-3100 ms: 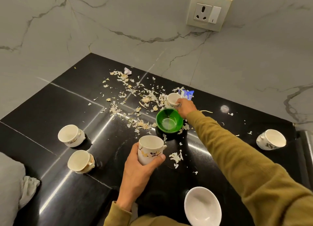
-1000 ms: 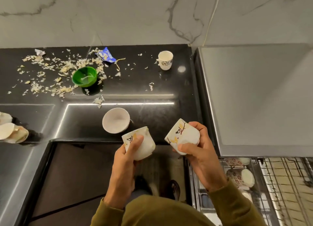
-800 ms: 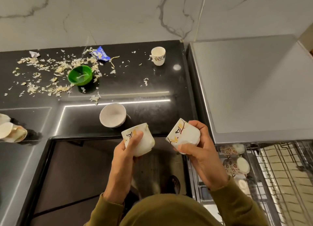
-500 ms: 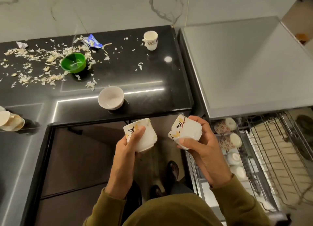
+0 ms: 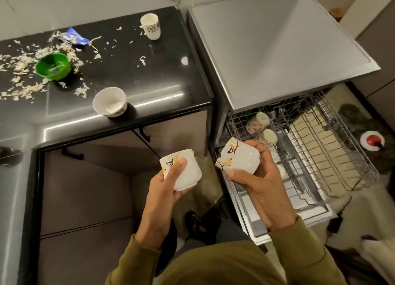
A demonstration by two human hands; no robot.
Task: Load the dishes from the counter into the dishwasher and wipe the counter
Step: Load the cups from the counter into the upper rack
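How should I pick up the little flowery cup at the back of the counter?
Come from above and the right. The flowery cup stands upright, its small handle poking left, so wrap your grip round its body, or pinch the handle from the left.

We stand between the black counter (image 5: 149, 75) and the pulled-out dishwasher rack (image 5: 316, 156), our left hand (image 5: 168, 184) gripping one white cup (image 5: 186, 169), our right hand (image 5: 256, 178) another cup (image 5: 241, 158) tilted on its side. A green bowl (image 5: 53, 66), a white bowl (image 5: 109, 101) and a floral cup (image 5: 150, 26) sit among scattered scraps (image 5: 25, 75).
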